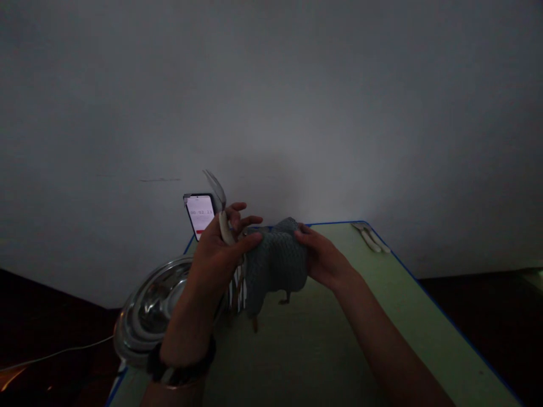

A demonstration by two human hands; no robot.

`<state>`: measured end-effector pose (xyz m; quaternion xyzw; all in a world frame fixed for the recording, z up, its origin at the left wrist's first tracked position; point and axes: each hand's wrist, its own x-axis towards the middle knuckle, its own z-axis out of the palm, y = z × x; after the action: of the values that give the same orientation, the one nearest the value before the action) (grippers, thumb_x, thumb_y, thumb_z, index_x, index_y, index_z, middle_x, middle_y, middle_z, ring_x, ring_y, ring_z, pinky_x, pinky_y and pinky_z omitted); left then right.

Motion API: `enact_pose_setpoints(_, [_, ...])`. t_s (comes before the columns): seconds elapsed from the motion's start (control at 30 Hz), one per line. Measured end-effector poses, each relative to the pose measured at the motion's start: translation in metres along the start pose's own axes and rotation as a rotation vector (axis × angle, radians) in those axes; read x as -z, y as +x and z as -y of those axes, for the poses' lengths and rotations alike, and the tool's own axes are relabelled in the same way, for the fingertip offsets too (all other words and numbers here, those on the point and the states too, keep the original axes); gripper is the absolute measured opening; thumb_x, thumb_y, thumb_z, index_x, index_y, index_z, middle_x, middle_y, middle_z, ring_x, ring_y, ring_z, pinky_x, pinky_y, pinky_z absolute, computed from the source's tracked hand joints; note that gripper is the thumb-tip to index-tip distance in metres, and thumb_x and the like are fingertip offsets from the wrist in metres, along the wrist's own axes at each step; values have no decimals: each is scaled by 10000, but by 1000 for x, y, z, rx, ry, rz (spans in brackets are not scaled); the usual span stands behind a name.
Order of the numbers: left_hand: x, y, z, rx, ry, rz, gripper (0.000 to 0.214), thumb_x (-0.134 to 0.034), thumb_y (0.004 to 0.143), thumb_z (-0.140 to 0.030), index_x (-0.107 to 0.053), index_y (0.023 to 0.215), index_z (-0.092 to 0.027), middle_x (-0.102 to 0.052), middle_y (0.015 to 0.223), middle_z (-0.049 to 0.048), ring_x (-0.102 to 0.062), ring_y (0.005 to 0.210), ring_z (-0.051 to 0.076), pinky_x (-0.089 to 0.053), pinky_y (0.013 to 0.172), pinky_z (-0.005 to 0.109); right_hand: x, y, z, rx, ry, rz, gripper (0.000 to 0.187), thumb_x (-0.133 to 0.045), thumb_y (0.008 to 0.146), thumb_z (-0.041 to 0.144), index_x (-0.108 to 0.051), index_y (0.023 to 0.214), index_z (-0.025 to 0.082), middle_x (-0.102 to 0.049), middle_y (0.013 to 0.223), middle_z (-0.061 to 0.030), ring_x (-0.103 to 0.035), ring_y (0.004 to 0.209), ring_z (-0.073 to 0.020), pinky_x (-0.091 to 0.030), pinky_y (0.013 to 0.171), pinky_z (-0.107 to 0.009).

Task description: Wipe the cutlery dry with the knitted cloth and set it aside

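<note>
My left hand [214, 243] is closed on a fork [223, 219], its pale handle upright and leaning left, and its thumb presses a cloth [280, 260]; my right hand [322, 257] pinches the cloth's other side, fingers nearly together. Between them the cloth hangs above the table [314, 350], near the wall [271, 113]. To my right, green tabletop runs out to the blue edge [445, 315], with two pieces of cutlery [370, 237] by the far corner; to my left, a shiny metal bowl [129, 316] crowds the side. The cloth looks grey, textured and loosely bunched. The phone [199, 212] behind shows digits, apparently 00:02:23, above a red patch.
</note>
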<state>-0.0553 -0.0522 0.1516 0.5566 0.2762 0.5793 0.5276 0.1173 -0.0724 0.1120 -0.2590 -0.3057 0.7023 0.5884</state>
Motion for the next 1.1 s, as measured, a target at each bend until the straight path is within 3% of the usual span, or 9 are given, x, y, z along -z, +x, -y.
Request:
enact_pose_setpoints(0.17, [3, -2, 0, 9, 161, 68, 175, -657, 715, -113, -509, 774, -186, -525, 1132, 32, -600, 1006, 218, -546, 644, 216, 5, -2, 5, -17, -28, -126, 248, -703, 611, 200, -622, 845, 198, -679, 767, 5, -615, 671, -139, -463, 657, -266])
enact_pose_setpoints(0.3, [3, -2, 4, 122, 37, 131, 172, -646, 738, -147, -531, 859, -191, -570, 1095, 57, -602, 1015, 254, -552, 622, 242, 9, -6, 10, -23, -4, -79, 247, -696, 566, 194, -651, 808, 191, -687, 766, -4, -623, 705, -173, -470, 704, -308])
enact_pose_setpoints(0.4, [2, 1, 9, 83, -23, 79, 208, -678, 678, -87, -494, 726, -171, -529, 1191, 47, -612, 1003, 243, -548, 711, 270, 10, -6, 11, 18, -3, -30, 191, -697, 571, 252, -659, 749, 196, -677, 732, -3, -617, 736, -185, -462, 715, -313])
enact_pose_setpoints(0.5, [2, 3, 10, 2, -53, -5, 268, -681, 629, -30, -451, 661, -163, -521, 1195, 32, -638, 953, 217, -540, 751, 277, 10, -4, 12, 47, -25, -76, 148, -678, 637, 303, -649, 739, 200, -665, 752, 2, -598, 730, -159, -448, 709, -292])
enact_pose_setpoints(0.67, [0, 3, 5, -62, -206, -63, 337, -657, 590, 39, -408, 634, -184, -557, 1120, -14, -629, 976, 194, -541, 706, 202, 15, -3, 17, 102, -138, -176, 169, -675, 684, 337, -626, 737, 185, -625, 718, 15, -544, 653, -118, -422, 629, -252])
enact_pose_setpoints(0.8, [-2, 1, 4, -58, -317, -94, 370, -631, 564, 95, -409, 625, -195, -585, 1080, -41, -620, 991, 177, -543, 680, 158, 17, 1, 11, 29, -149, -182, 220, -634, 719, 410, -615, 774, 198, -616, 758, 3, -543, 702, -138, -433, 650, -292])
enact_pose_setpoints(0.93, [-7, -2, 3, -9, -357, -2, 333, -611, 605, 82, -440, 648, -201, -547, 1200, -44, -580, 1065, 199, -534, 567, 127, 6, 6, -2, -30, 13, -45, 309, -555, 740, 513, -621, 843, 228, -647, 876, -29, -571, 862, -199, -438, 757, -374])
enact_pose_setpoints(1.0, [-10, -5, 0, 25, -329, 72, 287, -609, 641, 51, -471, 678, -199, -487, 1290, -30, -530, 1133, 238, -532, 529, 132, -1, 8, -7, 55, 57, -13, 231, -599, 722, 440, -621, 840, 243, -653, 926, -10, -568, 927, -189, -416, 839, -360])
enact_pose_setpoints(1.1, [-13, -8, -4, 67, -233, 136, 224, -621, 681, 2, -498, 697, -184, -437, 1343, -1, -487, 1173, 286, -567, 614, 202, -6, 8, -11, 202, 14, -84, 148, -662, 676, 291, -616, 810, 249, -654, 915, 23, -574, 898, -150, -396, 887, -320])
